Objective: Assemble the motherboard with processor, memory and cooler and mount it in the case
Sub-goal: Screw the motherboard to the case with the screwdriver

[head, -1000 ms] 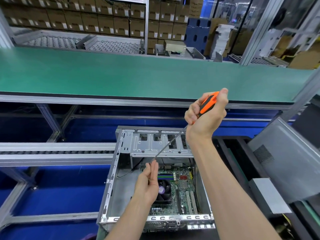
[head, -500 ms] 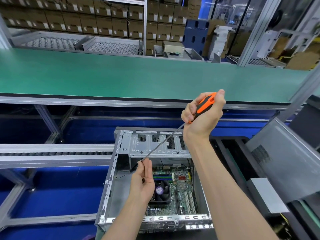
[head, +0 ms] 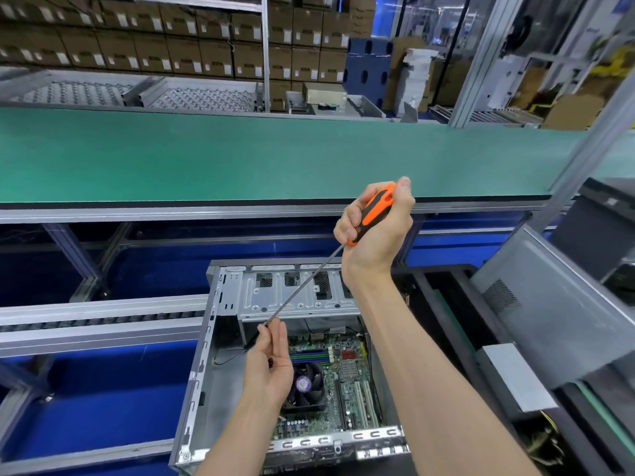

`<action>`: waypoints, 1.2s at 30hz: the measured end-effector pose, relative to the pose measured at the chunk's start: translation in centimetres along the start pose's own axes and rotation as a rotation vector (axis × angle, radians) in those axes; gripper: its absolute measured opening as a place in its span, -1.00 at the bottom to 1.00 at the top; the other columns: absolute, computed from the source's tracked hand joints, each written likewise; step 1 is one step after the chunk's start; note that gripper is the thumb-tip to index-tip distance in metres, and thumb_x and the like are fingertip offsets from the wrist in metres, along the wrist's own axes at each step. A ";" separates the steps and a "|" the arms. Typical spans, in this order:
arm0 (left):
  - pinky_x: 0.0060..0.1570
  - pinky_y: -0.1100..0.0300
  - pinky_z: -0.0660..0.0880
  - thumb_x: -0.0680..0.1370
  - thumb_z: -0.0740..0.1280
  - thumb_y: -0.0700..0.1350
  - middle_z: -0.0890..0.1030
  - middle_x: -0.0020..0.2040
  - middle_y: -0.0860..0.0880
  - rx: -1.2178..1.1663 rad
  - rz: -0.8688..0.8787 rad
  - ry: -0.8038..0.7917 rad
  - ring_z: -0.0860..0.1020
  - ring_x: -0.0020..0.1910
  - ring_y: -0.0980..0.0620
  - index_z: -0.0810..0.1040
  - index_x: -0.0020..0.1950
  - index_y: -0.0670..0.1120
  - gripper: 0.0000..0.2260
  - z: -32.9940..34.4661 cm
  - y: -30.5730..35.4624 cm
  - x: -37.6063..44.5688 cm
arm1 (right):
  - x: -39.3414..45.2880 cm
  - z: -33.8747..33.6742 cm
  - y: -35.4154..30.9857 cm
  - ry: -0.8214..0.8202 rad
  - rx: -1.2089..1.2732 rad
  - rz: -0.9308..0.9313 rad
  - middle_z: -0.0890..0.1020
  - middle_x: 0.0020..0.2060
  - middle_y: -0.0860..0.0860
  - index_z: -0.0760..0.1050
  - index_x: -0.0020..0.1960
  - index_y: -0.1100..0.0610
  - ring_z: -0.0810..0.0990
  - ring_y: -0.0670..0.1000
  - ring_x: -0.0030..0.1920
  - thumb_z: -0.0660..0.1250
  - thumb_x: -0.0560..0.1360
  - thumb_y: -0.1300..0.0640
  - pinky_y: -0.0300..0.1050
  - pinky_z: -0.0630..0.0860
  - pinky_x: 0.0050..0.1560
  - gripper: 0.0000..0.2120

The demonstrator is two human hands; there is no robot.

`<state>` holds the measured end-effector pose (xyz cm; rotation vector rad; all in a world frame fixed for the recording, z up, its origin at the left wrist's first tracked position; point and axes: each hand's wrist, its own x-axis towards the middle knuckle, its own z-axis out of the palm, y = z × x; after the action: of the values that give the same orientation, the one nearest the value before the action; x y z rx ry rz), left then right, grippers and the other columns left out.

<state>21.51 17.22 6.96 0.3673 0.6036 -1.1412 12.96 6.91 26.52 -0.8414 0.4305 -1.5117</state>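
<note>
Right hand [head: 376, 228] grips the orange-and-black long-shafted screwdriver [head: 372, 213]; left hand's [head: 271, 364] fingers pinch its tip, probably seating a screw squarely before lowering into the open grey steel case [head: 202, 372].

I see two bare forearms coming in from the near edge, with no sleeves, gloves, watch or rings showing on them. My left hand [head: 271, 364] is the smaller in view, its forearm slim and smooth. My right hand [head: 376, 228] sits farther off on a longer, broader forearm. The fingers [head: 347, 223] have short, plain nails, unpainted as far as I can tell.
</note>
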 end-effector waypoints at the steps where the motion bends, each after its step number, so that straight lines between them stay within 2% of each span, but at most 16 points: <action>1: -0.21 0.16 0.65 0.45 0.42 -0.25 0.71 0.05 -0.16 0.002 0.003 0.006 0.72 -0.03 -0.04 0.58 0.13 -0.26 -0.73 0.1 -0.1 0.1 | 0.1 0.0 0.0 -0.004 -0.004 0.000 0.31 -0.48 0.06 0.41 -0.26 0.10 0.21 0.00 -0.56 0.13 0.59 -0.20 -0.22 0.18 -0.50 -0.57; 7: -0.14 0.18 0.64 0.54 0.38 -0.24 0.71 0.02 -0.16 -0.003 0.013 0.016 0.72 -0.03 -0.01 0.54 0.20 -0.27 -0.74 0.5 -0.3 0.3 | 0.8 0.0 0.0 -0.006 -0.024 -0.003 0.33 -0.48 0.07 0.42 -0.25 0.11 0.24 0.01 -0.54 0.14 0.60 -0.19 -0.18 0.20 -0.50 -0.58; 13: -0.23 0.18 0.66 0.55 0.37 -0.22 0.71 0.04 -0.15 -0.012 0.031 -0.004 0.71 -0.01 -0.02 0.54 0.24 -0.28 -0.72 1.0 -0.4 0.5 | 1.6 0.0 -0.1 -0.003 -0.026 -0.017 0.34 -0.47 0.08 0.42 -0.24 0.12 0.26 0.02 -0.53 0.13 0.61 -0.17 -0.16 0.22 -0.49 -0.58; 21: -0.11 0.17 0.66 0.52 0.40 -0.21 0.71 0.07 -0.14 -0.021 0.044 -0.023 0.70 0.02 -0.01 0.56 0.25 -0.26 -0.69 1.4 -0.5 0.3 | 2.0 -0.3 -0.4 -0.012 -0.014 -0.013 0.36 -0.47 0.07 0.41 -0.23 0.14 0.27 0.03 -0.52 0.10 0.64 -0.15 -0.16 0.25 -0.49 -0.57; 25: -0.15 0.18 0.66 0.45 0.43 -0.21 0.70 0.09 -0.15 -0.035 0.051 -0.036 0.70 0.04 -0.02 0.56 0.25 -0.27 -0.62 1.2 -0.5 0.1 | 1.6 -0.1 -0.3 -0.036 -0.004 -0.013 0.35 -0.46 0.08 0.41 -0.22 0.13 0.28 0.03 -0.52 0.10 0.64 -0.15 -0.16 0.24 -0.49 -0.58; 32: -0.16 0.18 0.66 0.46 0.44 -0.20 0.70 0.08 -0.14 -0.014 0.047 -0.038 0.69 0.06 0.00 0.57 0.23 -0.25 -0.65 0.7 -0.2 0.2 | 1.0 0.1 -0.4 -0.055 -0.002 -0.009 0.34 -0.47 0.09 0.41 -0.22 0.14 0.27 0.03 -0.53 0.11 0.64 -0.14 -0.15 0.24 -0.49 -0.58; 36: -0.12 0.18 0.66 0.46 0.43 -0.22 0.70 0.10 -0.15 0.026 0.036 -0.037 0.70 0.06 -0.02 0.58 0.19 -0.27 -0.68 0.3 -0.1 0.2 | 1.0 -0.1 -0.6 -0.153 -0.076 -0.039 0.37 -0.44 0.13 0.42 -0.14 0.20 0.32 0.07 -0.49 0.12 0.64 -0.05 -0.11 0.33 -0.45 -0.65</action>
<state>21.53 16.81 7.06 0.3776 0.5483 -1.1198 12.49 6.02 27.13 -1.0229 0.3620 -1.4618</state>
